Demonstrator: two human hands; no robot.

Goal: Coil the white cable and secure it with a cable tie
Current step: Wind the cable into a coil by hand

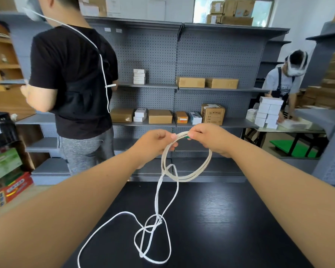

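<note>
In the head view, the cable is held above the table as a coil of several loops. Its top is pinched by the left hand and the right hand, both with fingers curled on it. A green piece is seen at the right fingertips. The loose remainder is draped onto the table in tangled loops

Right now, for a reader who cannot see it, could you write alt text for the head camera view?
Two bare hands, left hand and right hand, pinch the top of a few loops of white cable above a black table, while the uncoiled rest trails onto it in loose loops. Behind stand grey shelves with boxes.
</note>
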